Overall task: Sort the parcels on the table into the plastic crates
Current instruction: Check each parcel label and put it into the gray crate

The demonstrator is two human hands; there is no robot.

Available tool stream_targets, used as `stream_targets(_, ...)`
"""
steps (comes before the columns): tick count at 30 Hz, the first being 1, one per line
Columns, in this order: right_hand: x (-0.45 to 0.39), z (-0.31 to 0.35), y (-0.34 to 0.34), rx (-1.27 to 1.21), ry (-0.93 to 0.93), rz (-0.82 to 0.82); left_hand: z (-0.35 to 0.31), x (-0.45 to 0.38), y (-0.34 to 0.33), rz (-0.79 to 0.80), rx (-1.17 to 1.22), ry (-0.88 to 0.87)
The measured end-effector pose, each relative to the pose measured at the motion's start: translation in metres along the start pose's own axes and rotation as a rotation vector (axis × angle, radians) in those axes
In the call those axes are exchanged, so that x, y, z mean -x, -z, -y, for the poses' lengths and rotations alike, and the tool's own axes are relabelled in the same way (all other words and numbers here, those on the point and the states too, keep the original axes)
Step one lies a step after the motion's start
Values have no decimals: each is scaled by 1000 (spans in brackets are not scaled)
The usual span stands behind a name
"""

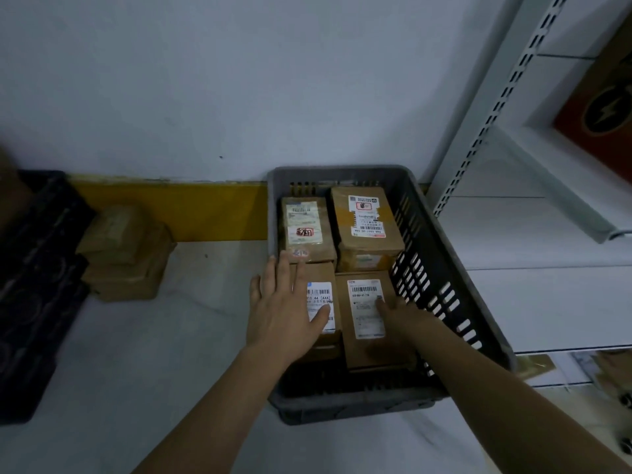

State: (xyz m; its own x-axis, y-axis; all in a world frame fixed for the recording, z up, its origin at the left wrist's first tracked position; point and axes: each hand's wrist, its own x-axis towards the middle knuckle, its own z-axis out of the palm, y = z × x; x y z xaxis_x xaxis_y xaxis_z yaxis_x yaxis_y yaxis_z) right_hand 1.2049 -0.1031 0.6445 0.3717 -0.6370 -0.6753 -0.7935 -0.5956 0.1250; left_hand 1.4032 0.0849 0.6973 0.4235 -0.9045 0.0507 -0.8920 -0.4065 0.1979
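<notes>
Blurred parcels (124,253), edge-cut black crate (32,292)

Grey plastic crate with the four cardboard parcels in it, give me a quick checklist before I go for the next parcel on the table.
1. Grey slotted plastic crate sits flat on the white table: ok.
2. Four brown cardboard parcels lie label-up inside it, two far, two near: ok.
3. Left hand lies open on the near-left labelled parcel, gripping nothing: ok.
4. Right hand rests on the near-right labelled parcel; whether it grips: cannot tell.
5. Stack of brown parcels waits on the table, left of the crate: ok.
6. Black crate at far left has room: cannot tell.
</notes>
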Motion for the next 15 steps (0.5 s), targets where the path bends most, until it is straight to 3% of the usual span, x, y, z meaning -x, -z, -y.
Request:
stream_targets(7, 1, 7, 0, 102, -56, -95, -1, 0, 2, 1, -21, -1)
stream_targets(15, 32, 16, 31, 38, 27, -432, 2, 1, 10, -44, 12, 41)
